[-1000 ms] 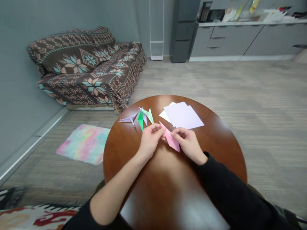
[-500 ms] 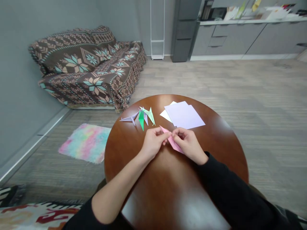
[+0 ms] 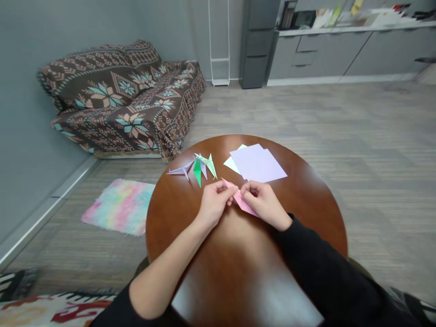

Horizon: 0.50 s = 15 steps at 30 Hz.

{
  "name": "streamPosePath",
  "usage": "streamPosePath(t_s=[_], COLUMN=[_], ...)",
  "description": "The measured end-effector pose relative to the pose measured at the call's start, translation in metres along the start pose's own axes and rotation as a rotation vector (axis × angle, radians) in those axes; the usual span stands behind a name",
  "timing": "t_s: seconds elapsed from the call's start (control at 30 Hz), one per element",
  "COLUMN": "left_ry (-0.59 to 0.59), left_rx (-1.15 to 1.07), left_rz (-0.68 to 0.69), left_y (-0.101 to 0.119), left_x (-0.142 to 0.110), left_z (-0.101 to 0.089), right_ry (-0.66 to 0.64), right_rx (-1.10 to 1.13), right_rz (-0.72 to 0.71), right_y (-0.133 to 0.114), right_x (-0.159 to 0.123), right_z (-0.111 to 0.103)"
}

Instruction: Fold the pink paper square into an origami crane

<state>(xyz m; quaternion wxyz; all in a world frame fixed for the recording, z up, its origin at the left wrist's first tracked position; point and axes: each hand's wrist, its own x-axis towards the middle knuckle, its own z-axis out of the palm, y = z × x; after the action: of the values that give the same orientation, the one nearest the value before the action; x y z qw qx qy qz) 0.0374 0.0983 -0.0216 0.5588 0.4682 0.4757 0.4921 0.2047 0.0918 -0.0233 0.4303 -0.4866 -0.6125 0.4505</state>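
- Two-handed hold on one folded pink paper [image 3: 245,206], slanting down to the right at the centre of the frame, over the round wooden counter [image 3: 316,204].
- Left hand [image 3: 215,200]: fingers pinched narrow on the paper's upper-left end.
- Right hand [image 3: 264,202]: fingers drawn close together, holding the paper near its middle.
- Left of centre, beyond the left hand: bright green crane [image 3: 198,170], pale green crane [image 3: 210,165] and lavender crane [image 3: 179,170], clustered.
- Beyond the right hand: overlapping lavender sheets [image 3: 257,164] atop a pale sheet [image 3: 231,165].
- Upper left: sofa [image 3: 126,100] under patterned cloth.
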Motion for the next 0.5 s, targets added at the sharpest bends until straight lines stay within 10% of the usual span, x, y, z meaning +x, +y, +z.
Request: streamPosePath(t_s=[0.5], left_ry=[-0.049], left_rx=[-0.036], left_rz=[-0.05], left_y=[-0.0003], left_x=[-0.0011], left_z=[0.0009], right_ry=[0.01], right_rx=[-0.011], right_rz=[-0.04], right_y=[-0.0016], right_x=[-0.0018], right_z=[0.0006])
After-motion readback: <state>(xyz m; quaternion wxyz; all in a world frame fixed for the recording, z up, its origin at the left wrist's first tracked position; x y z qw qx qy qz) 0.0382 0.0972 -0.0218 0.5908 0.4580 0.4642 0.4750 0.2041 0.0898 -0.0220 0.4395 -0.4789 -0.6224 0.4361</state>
